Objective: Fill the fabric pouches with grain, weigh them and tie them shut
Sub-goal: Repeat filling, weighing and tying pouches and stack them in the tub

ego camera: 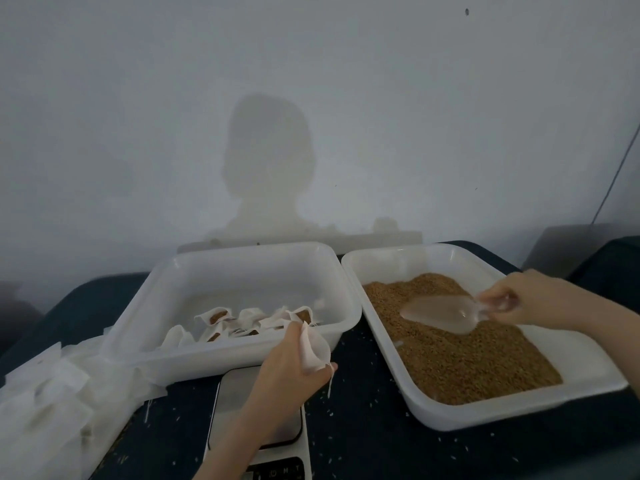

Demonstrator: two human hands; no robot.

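Wall: pale grey wall (138, 98) fills the upper half, with a head-and-shoulders shadow (268, 161) at 12 o'clock above the trays.
Table: dark blue tabletop (363, 427) speckled with loose pale grains, running from 9 o'clock to 3 o'clock.
Left tray: white plastic tray (180, 344) at 10 o'clock from the scale, holding several filled pouches (242, 323) with brown grain showing at their open mouths.
Right tray: white plastic tray (519, 410) at 3 o'clock, just beside the left tray, with a heap of brown grain (467, 362) across its floor.
Scale: small white digital scale (235, 410) at 6 o'clock, its steel platform partly hidden under the left forearm; the display is too blurred to read.
Empty pouches: stack of flat white fabric pouches (45, 403) at 8 o'clock, lying on the table against the left tray.
Left hand: left hand (287, 372) above the scale, fingers and thumb curled round a white pouch (317, 348), which stands just in front of the left tray's near wall; it seems empty, though the folds make this uncertain.
Right hand: right hand (519, 296) at 2 o'clock over the right tray, fingers pinching the handle of a clear plastic scoop (446, 313).
Scoop: bowl points toward 9 o'clock, low over the grain heap; whether it touches the grain cannot be told.
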